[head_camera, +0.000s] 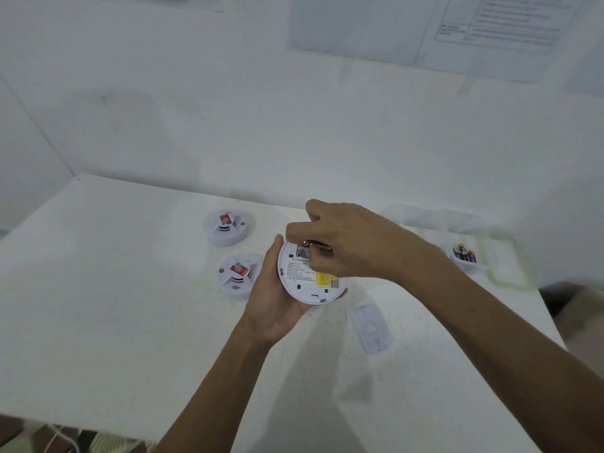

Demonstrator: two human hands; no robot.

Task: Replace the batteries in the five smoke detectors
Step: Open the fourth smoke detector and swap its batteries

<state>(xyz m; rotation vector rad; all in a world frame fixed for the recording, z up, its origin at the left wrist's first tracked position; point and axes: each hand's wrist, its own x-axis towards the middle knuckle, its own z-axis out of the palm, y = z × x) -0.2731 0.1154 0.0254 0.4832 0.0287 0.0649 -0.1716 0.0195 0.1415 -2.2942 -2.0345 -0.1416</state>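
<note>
Hands [271, 302] [353, 246]: one detector [304, 284], one battery [322, 248] (two others [225, 228] [238, 276] aside)

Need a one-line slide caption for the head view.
Left hand holds an upturned smoke detector while the right hand pinches a battery at its slot; two detectors sit on the table.

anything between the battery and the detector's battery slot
Nothing visible: the right hand pinches the battery at the back of the detector the left hand holds; the white plate lies apart on the table.
</note>
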